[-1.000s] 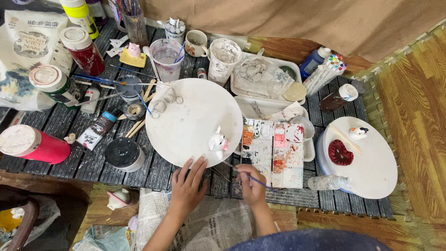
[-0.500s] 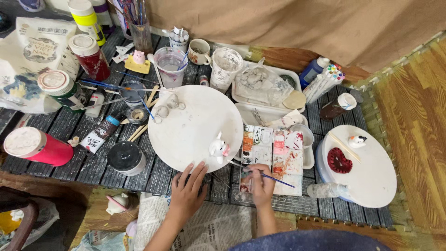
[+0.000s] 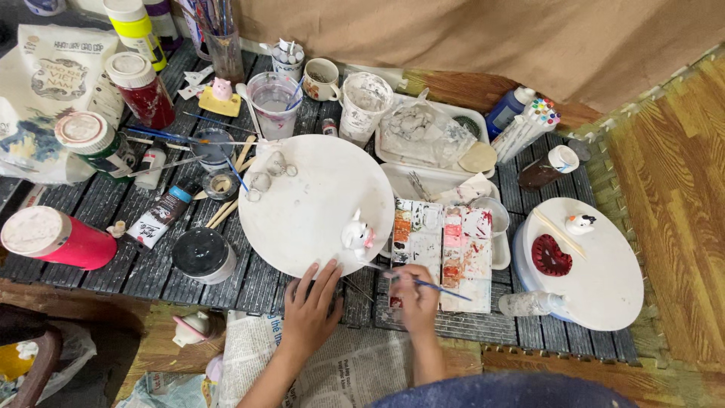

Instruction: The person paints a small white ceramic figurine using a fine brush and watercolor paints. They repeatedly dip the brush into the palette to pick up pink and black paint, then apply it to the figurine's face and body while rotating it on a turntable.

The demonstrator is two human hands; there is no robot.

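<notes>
My left hand [image 3: 311,308] lies flat with fingers spread at the near edge of a round white board [image 3: 310,211]. A small white clay figurine with pink marks [image 3: 356,234] stands on that board's right edge. My right hand [image 3: 414,298] grips a thin blue paintbrush [image 3: 442,288], its tip over the near end of a paint-stained palette [image 3: 442,253]. Both hands rest on the dark slatted table [image 3: 98,208], above a sheet of newspaper [image 3: 355,370].
Paint jars [image 3: 53,238], a black lid [image 3: 201,253], a paint tube [image 3: 157,217], cups with water and brushes [image 3: 273,98] and white trays [image 3: 427,140] crowd the table. A second round board [image 3: 604,279] at the right carries a red heart [image 3: 550,255] and a small figure.
The view has shifted slightly and come closer. My right hand with the brush has moved a little toward the palette's near end; my left hand stays at the board's edge.
</notes>
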